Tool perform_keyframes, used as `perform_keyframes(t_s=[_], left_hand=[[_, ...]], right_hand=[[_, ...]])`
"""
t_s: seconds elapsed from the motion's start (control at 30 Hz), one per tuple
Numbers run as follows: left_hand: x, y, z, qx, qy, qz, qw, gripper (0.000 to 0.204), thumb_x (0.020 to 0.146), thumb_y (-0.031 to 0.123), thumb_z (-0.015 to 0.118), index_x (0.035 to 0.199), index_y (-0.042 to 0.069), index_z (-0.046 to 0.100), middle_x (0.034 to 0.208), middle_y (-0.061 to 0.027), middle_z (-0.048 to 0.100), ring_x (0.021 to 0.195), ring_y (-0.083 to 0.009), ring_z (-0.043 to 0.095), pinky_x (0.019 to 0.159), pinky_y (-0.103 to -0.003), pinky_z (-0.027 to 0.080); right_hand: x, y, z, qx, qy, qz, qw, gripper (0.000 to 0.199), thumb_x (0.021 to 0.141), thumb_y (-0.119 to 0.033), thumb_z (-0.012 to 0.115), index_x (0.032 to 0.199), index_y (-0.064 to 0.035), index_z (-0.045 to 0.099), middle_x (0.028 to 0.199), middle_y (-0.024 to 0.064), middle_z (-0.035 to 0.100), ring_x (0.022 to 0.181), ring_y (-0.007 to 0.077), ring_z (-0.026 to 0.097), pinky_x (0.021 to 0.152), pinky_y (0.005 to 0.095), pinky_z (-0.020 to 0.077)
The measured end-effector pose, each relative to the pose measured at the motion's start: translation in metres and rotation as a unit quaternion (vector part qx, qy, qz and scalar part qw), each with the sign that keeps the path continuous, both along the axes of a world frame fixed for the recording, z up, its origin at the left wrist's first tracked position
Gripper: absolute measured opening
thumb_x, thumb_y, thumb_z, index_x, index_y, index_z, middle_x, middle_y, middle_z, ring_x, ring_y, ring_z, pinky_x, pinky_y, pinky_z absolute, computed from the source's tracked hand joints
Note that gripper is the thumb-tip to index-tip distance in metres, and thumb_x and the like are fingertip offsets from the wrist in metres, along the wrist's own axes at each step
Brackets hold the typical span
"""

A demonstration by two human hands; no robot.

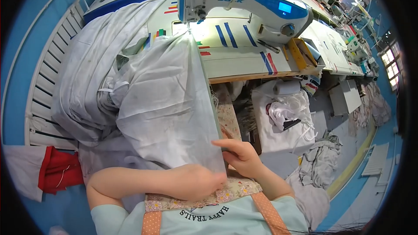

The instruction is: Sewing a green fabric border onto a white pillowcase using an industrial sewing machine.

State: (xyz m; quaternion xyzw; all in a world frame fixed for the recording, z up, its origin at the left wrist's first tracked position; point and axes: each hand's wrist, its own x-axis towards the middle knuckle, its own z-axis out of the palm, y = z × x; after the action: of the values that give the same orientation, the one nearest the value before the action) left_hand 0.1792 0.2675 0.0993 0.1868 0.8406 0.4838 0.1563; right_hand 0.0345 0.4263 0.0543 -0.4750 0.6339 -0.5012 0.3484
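A wide sheet of light grey fabric [165, 104] runs from under the needle of a white and blue sewing machine [244, 2] down to my lap. Its long right edge is fairly straight, and creases gather towards the needle. My left hand [202, 182] is closed at the near end of that edge, close to my apron [174, 200]; its fingertips are slightly blurred. Beside the same edge, a little farther away, is my right hand [241, 156]. Its index finger stretches left over the fabric's edge, apart from the thumb, with the other fingers curled.
Bundled grey fabric [96, 69] fills the left side against a white slatted rack [43, 87]. Small scissors [267, 45] and a yellow box [301, 54] sit on the machine table. White cloth with ties [283, 117] lies lower right, near crumpled grey cloth [320, 156].
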Motion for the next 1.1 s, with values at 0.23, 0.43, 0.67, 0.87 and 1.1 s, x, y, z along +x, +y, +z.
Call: perform_keyframes(t_s=[0.23, 0.43, 0.67, 0.87, 1.1], left_hand=[[-0.002, 0.000, -0.014, 0.070, 0.017, 0.009, 0.997, 0.014, 0.092, 0.017, 0.055, 0.097, 0.004, 0.051, 0.067, -0.0180, 0.059, 0.063, -0.0386, 0.061, 0.058, -0.047, 0.048], [-0.009, -0.008, -0.008, 0.084, -0.036, -0.015, 0.996, 0.011, 0.093, 0.018, 0.055, 0.094, 0.007, 0.053, 0.075, -0.0161, 0.061, 0.070, -0.0378, 0.061, 0.063, -0.046, 0.049], [-0.012, -0.189, -0.020, -0.158, 0.146, 0.622, 0.753, 0.039, 0.086, 0.023, 0.069, 0.116, 0.000, 0.061, 0.112, -0.0157, 0.067, 0.101, -0.0276, 0.065, 0.087, -0.036, 0.050], [0.005, -0.276, -0.100, -0.405, 0.041, 0.569, 0.715, 0.026, 0.083, 0.019, 0.067, 0.096, 0.000, 0.057, 0.092, -0.0259, 0.066, 0.088, -0.0439, 0.063, 0.074, -0.053, 0.049], [-0.018, -0.403, -0.059, -0.501, 0.114, 0.601, 0.612, 0.016, 0.085, 0.011, 0.057, 0.098, 0.001, 0.056, 0.084, -0.0241, 0.066, 0.083, -0.0441, 0.063, 0.072, -0.052, 0.050]], right_hand=[[-0.001, -0.001, -0.006, -0.021, 0.055, -0.014, 0.998, 0.030, 0.084, 0.007, 0.051, 0.108, -0.0038, 0.066, 0.093, 0.0109, 0.068, 0.079, 0.0236, 0.067, 0.073, 0.0289, 0.0518], [-0.001, 0.002, -0.020, -0.038, 0.026, -0.008, 0.999, 0.037, 0.079, 0.006, 0.053, 0.113, -0.0056, 0.064, 0.097, 0.0111, 0.069, 0.086, 0.0246, 0.069, 0.073, 0.0315, 0.0524], [-0.012, -0.010, -0.012, -0.185, 0.292, -0.050, 0.937, 0.030, 0.066, -0.002, 0.070, 0.096, -0.0089, 0.069, 0.091, 0.0067, 0.068, 0.093, 0.0248, 0.067, 0.074, 0.0361, 0.0526], [-0.030, -0.014, -0.024, -0.172, 0.219, 0.015, 0.960, 0.027, 0.068, 0.005, 0.066, 0.091, -0.0080, 0.071, 0.095, 0.0078, 0.070, 0.093, 0.0276, 0.067, 0.082, 0.0372, 0.0504], [-0.038, -0.026, -0.109, 0.116, -0.169, -0.055, 0.977, 0.018, 0.083, 0.005, 0.059, 0.098, -0.0002, 0.066, 0.091, 0.0063, 0.068, 0.087, 0.0166, 0.064, 0.080, 0.0280, 0.0489]])
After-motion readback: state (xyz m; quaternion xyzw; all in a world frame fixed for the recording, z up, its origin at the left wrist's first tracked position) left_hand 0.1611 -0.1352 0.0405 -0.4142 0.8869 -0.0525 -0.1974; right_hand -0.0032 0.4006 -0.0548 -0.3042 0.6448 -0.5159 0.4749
